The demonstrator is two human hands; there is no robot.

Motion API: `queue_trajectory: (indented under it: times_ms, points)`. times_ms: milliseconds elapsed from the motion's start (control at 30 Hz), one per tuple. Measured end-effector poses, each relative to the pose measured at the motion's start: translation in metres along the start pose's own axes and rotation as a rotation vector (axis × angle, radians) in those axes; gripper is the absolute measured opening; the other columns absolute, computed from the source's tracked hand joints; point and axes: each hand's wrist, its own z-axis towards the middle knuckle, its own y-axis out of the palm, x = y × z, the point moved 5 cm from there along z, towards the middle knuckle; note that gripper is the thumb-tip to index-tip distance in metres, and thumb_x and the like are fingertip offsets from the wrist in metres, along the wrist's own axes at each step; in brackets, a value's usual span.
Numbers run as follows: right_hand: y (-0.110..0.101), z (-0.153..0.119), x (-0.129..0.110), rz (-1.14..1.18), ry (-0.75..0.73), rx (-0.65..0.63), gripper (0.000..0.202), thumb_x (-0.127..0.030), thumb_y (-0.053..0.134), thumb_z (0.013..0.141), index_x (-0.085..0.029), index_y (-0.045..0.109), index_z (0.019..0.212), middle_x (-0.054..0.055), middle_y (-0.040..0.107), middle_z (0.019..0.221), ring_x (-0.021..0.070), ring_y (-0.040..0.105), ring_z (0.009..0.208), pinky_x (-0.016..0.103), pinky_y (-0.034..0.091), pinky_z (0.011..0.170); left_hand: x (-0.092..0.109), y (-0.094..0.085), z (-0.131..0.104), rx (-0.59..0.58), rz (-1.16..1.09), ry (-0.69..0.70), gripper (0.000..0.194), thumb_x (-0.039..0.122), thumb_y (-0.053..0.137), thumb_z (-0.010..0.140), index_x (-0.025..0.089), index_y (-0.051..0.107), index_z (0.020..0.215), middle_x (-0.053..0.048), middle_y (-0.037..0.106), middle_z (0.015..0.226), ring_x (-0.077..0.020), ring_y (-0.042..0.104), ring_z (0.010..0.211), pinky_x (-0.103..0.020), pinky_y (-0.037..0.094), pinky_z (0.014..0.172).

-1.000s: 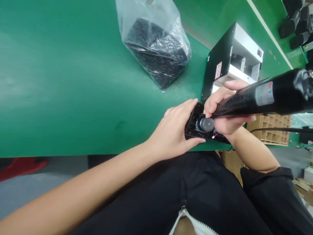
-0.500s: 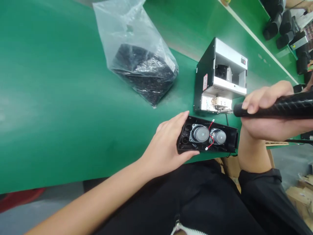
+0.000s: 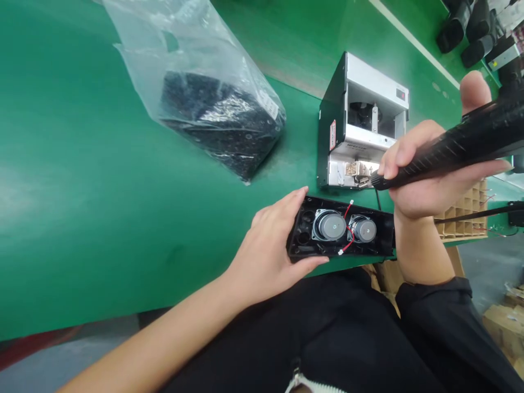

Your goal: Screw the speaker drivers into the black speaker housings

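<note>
My left hand (image 3: 266, 243) grips the left end of a black speaker housing (image 3: 382, 234), thumb on the near side and fingers on the far side. The housing lies open on the green table, with two round silver speakers (image 3: 332, 225) inside and red wires (image 3: 351, 236) ending in small white plugs. My right hand (image 3: 426, 174) is wrapped round a black electric screwdriver (image 3: 454, 147). Its tip points at the front outlet of a black and silver screw feeder (image 3: 370, 73); whether the tip touches it, I cannot tell.
A clear plastic bag (image 3: 180, 49) with a black part inside lies on the table (image 3: 102, 207) at the upper left. A cardboard divider tray (image 3: 464, 210) stands at the right, near a dark cable. Several black cylindrical parts (image 3: 454, 33) are at the far right.
The view has shifted slightly, so bag, feeder and housing sit further left. The screwdriver is now tilted more, and my right thumb is raised off it. My left hand keeps hold of the housing.
</note>
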Motion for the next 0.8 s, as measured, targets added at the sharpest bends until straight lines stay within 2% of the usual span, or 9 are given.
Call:
queue_trajectory:
  times_ms: [33,100,167,233,333,500,633,800]
  points:
    - [-0.002,-0.003,-0.01,0.06,-0.077,0.041,0.087,-0.112,0.075,0.091,-0.048,0.079,0.15,-0.005,0.063,0.076,0.0178,0.057,0.05,0.034,0.053,0.047,0.0,-0.001,0.001,0.012,-0.002,0.005,0.127,0.087,0.08,0.108,0.029,0.019,0.202,-0.026,0.053,0.197,-0.0556,0.061,0.175,-0.07,0.056,0.141]
    - [-0.004,-0.01,-0.03,0.16,-0.15,0.065,0.056,-0.093,0.08,0.105,-0.051,0.087,0.142,-0.006,0.067,0.075,0.0152,0.058,0.047,0.031,0.056,0.046,0.002,-0.002,0.002,0.007,-0.007,0.025,0.125,0.086,0.079,0.11,0.029,0.018,0.202,-0.026,0.053,0.198,-0.055,0.06,0.177,-0.069,0.057,0.141]
    - [-0.004,-0.018,-0.047,0.177,-0.1,0.01,0.044,-0.086,0.078,0.111,-0.054,0.093,0.136,-0.006,0.071,0.075,0.015,0.063,0.048,0.032,0.062,0.05,0.004,0.0,0.003,-0.031,-0.015,0.048,0.126,0.082,0.081,0.11,0.029,0.015,0.203,-0.027,0.051,0.199,-0.0548,0.057,0.18,-0.069,0.056,0.142]
    - [-0.001,-0.028,-0.059,0.142,-0.038,-0.062,0.043,-0.086,0.079,0.111,-0.054,0.095,0.135,-0.006,0.073,0.075,0.0153,0.066,0.049,0.033,0.067,0.052,0.006,0.002,0.004,-0.044,-0.018,0.039,0.129,0.078,0.085,0.108,0.027,0.013,0.203,-0.028,0.05,0.2,-0.0551,0.054,0.183,-0.07,0.054,0.144]
    - [0.01,-0.046,-0.068,0.132,-0.034,-0.098,0.044,-0.083,0.077,0.113,-0.052,0.094,0.14,-0.005,0.074,0.074,0.0163,0.066,0.049,0.033,0.069,0.05,0.007,0.003,0.006,-0.018,-0.023,-0.003,0.134,0.074,0.092,0.104,0.025,0.014,0.202,-0.029,0.05,0.199,-0.0559,0.052,0.184,-0.073,0.05,0.146]
    - [0.036,-0.069,-0.055,0.155,-0.07,-0.155,0.046,-0.078,0.067,0.12,-0.049,0.089,0.149,-0.004,0.078,0.077,0.0201,0.07,0.053,0.037,0.07,0.054,0.012,0.001,0.009,-0.074,-0.07,0.041,0.132,0.072,0.093,0.106,0.023,0.017,0.202,-0.032,0.05,0.199,-0.0552,0.052,0.185,-0.073,0.051,0.146]
    - [0.042,-0.076,-0.045,0.159,-0.002,-0.204,0.05,-0.081,0.067,0.119,-0.048,0.087,0.15,-0.003,0.083,0.08,0.0212,0.072,0.054,0.04,0.073,0.058,0.013,-0.001,0.011,-0.054,-0.097,0.055,0.126,0.077,0.086,0.111,0.02,0.02,0.202,-0.033,0.049,0.198,-0.0543,0.052,0.185,-0.072,0.051,0.146]
    - [0.048,-0.081,-0.038,0.161,-0.001,-0.187,0.053,-0.083,0.06,0.121,-0.045,0.087,0.147,-0.003,0.081,0.077,0.0193,0.069,0.051,0.035,0.068,0.054,0.015,0.001,0.013,-0.042,-0.105,0.029,0.129,0.076,0.09,0.107,0.02,0.022,0.201,-0.032,0.05,0.198,-0.0562,0.051,0.184,-0.074,0.048,0.147]
